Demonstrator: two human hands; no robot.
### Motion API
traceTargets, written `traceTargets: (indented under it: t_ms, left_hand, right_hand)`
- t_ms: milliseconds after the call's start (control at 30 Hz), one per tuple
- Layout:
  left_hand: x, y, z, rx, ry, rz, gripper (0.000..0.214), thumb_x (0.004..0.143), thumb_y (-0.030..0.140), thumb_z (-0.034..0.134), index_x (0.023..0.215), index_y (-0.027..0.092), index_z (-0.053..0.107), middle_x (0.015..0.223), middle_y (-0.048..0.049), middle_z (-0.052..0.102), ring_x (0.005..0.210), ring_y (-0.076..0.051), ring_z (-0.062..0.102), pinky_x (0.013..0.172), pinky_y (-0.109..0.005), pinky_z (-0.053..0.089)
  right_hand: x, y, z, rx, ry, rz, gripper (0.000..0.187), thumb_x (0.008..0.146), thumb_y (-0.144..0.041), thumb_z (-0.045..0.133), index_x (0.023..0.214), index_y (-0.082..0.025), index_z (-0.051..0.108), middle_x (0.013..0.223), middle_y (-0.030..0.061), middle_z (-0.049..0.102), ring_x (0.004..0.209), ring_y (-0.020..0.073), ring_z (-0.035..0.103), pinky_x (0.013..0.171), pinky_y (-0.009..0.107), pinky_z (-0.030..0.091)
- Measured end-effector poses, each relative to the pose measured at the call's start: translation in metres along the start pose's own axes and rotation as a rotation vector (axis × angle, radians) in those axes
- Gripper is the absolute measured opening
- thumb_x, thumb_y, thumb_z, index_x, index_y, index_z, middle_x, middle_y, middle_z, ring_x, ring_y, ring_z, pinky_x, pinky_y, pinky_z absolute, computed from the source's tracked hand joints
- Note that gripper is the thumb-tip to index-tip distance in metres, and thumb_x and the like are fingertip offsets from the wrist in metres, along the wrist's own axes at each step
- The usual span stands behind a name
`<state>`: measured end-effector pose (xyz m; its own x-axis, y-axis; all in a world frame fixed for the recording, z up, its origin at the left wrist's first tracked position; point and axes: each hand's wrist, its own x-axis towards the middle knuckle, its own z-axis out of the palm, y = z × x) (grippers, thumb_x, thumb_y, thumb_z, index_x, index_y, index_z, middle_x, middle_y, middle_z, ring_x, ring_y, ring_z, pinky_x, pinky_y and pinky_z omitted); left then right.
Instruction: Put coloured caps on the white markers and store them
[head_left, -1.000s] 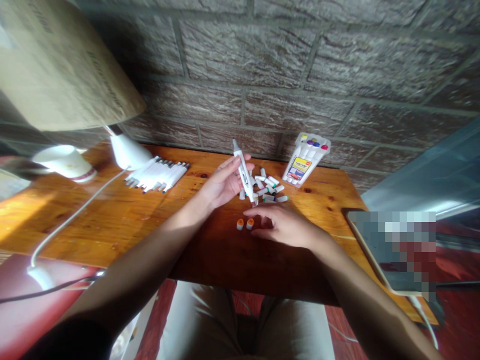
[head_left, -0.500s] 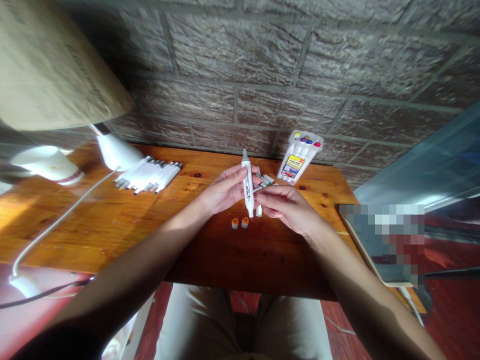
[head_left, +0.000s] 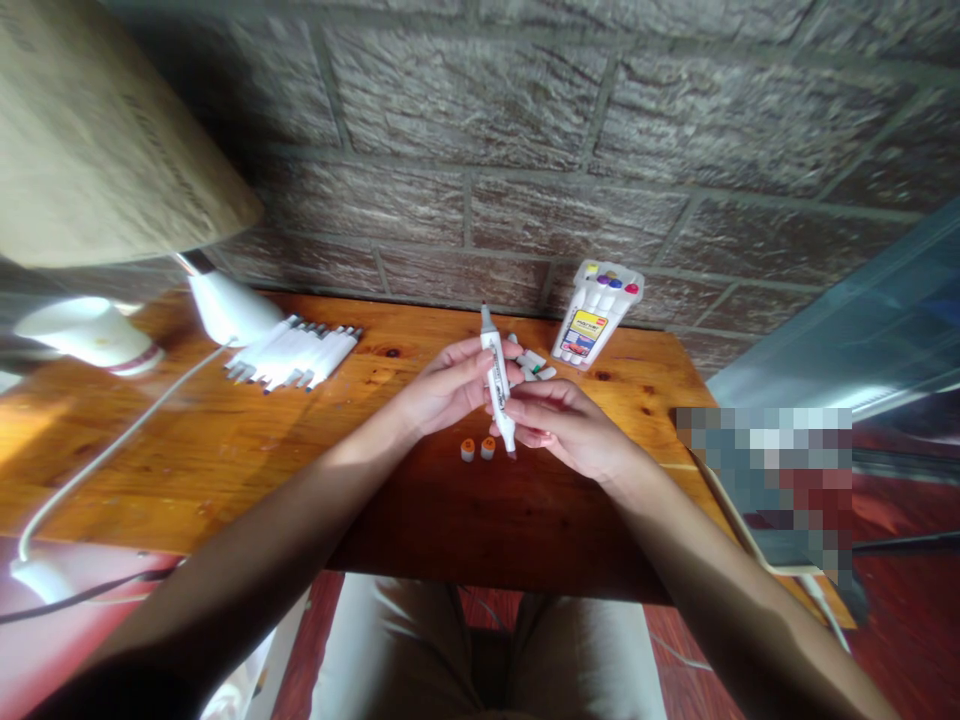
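A white double-ended marker [head_left: 497,375] is held at a tilt above the table, both of its tips bare. My left hand [head_left: 454,385] is closed on its upper half, thumb across the barrel. Lower down, my right hand [head_left: 566,420] pinches the same barrel, its thumb near the bottom end. Two caps with orange tops, a left cap [head_left: 468,449] and a right cap [head_left: 488,447], stand on the wooden table just below the marker. Behind my hands lie several loose white caps [head_left: 534,362], partly hidden by my fingers.
A clear marker case [head_left: 596,315] with several coloured markers stands by the brick wall. To the left lies a row of white markers [head_left: 296,353] beside a lamp [head_left: 229,300] and a white cup [head_left: 90,335]. A blurred-out device [head_left: 765,490] is at the table's right edge.
The marker's lower end has swung right and its tip now shows. My right hand has shifted its thumb onto the barrel. A white piece below the right fingers is no longer visible.
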<state>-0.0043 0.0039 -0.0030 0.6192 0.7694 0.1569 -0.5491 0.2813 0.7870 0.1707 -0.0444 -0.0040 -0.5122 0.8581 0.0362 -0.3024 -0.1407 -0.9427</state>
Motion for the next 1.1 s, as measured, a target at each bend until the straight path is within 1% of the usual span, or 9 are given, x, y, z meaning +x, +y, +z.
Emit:
traceTargets:
  t_ms: [133,233,400,600,733,833,933,1000,1100]
  left_hand:
    - [0.0,0.001,0.0,-0.005,-0.003,-0.011,0.033,0.077,0.038,0.082,0.099,0.014,0.076,0.08,-0.0054,0.077,0.058,-0.016,0.07,0.052,-0.027,0.057]
    - [0.0,0.0,0.001,-0.005,-0.002,-0.019,0.029,0.079,0.036,0.08,0.097,0.014,0.076,0.079,-0.0056,0.077,0.061,-0.016,0.071,0.058,-0.027,0.059]
    - [0.0,-0.001,0.002,-0.014,-0.055,-0.042,0.031,0.078,0.038,0.081,0.096,0.014,0.076,0.079,-0.0056,0.077,0.067,-0.02,0.073,0.061,-0.031,0.06]
    - [0.001,0.0,0.011,-0.015,0.021,-0.048,0.024,0.084,0.038,0.075,0.092,0.015,0.075,0.081,-0.005,0.074,0.062,-0.014,0.067,0.058,-0.026,0.054]
    - [0.001,0.001,0.018,-0.078,0.067,-0.023,0.025,0.084,0.042,0.075,0.089,0.018,0.075,0.065,0.0026,0.061,0.05,-0.007,0.054,0.055,-0.023,0.051]
    - [0.002,0.0,0.02,-0.097,0.136,-0.008,0.023,0.086,0.043,0.073,0.089,0.02,0.075,0.059,0.0057,0.051,0.046,-0.005,0.048,0.052,-0.021,0.049]
    - [0.002,-0.006,0.018,-0.104,0.086,-0.005,0.029,0.077,0.045,0.081,0.094,0.023,0.075,0.056,0.0078,0.044,0.044,-0.005,0.043,0.048,-0.02,0.047]
    - [0.001,-0.011,0.017,-0.078,0.032,-0.03,0.037,0.073,0.049,0.083,0.099,0.024,0.075,0.055,0.0076,0.043,0.046,-0.008,0.045,0.049,-0.022,0.047]
    - [-0.001,-0.018,0.018,-0.05,0.002,-0.025,0.038,0.078,0.048,0.08,0.106,0.024,0.073,0.053,0.0083,0.039,0.045,-0.006,0.04,0.05,-0.02,0.044]
  right_hand:
    - [0.0,0.0,-0.002,-0.005,-0.01,-0.004,0.02,0.082,-0.033,0.08,0.083,-0.014,0.074,0.066,-0.0006,0.055,0.052,0.0044,0.035,0.048,0.022,0.018]
    - [-0.001,0.003,-0.004,-0.021,-0.009,-0.02,0.02,0.081,-0.033,0.081,0.081,-0.014,0.074,0.066,-0.0012,0.054,0.053,0.0047,0.038,0.048,0.022,0.02]
    - [0.0,0.006,-0.005,-0.069,0.006,-0.054,0.032,0.087,-0.043,0.074,0.073,-0.014,0.07,0.056,-0.0039,0.05,0.049,0.0051,0.038,0.048,0.023,0.023]
    - [-0.003,-0.006,-0.008,-0.225,0.097,-0.151,0.033,0.087,-0.046,0.072,0.076,-0.015,0.072,0.057,-0.0022,0.056,0.051,0.0078,0.047,0.048,0.022,0.033]
    - [-0.005,-0.013,-0.005,-0.231,0.126,-0.276,0.026,0.083,-0.043,0.076,0.091,-0.018,0.072,0.067,-0.0016,0.065,0.05,0.0075,0.049,0.047,0.022,0.04]
    - [-0.004,-0.014,0.005,-0.252,0.164,-0.33,0.031,0.077,-0.037,0.083,0.097,-0.02,0.069,0.08,0.0009,0.073,0.054,0.009,0.054,0.047,0.022,0.043]
    - [-0.002,-0.009,0.013,-0.219,0.237,-0.354,0.038,0.072,-0.036,0.086,0.099,-0.022,0.062,0.083,0.0004,0.074,0.055,0.0097,0.056,0.044,0.021,0.042]
    - [-0.001,-0.004,0.016,-0.153,0.287,-0.373,0.041,0.072,-0.036,0.086,0.1,-0.023,0.06,0.082,-0.0015,0.073,0.05,0.0073,0.052,0.042,0.019,0.039]
    - [0.003,-0.001,0.017,-0.045,0.351,-0.392,0.036,0.075,-0.036,0.084,0.101,-0.024,0.062,0.084,-0.0024,0.072,0.044,0.0037,0.043,0.039,0.018,0.034]
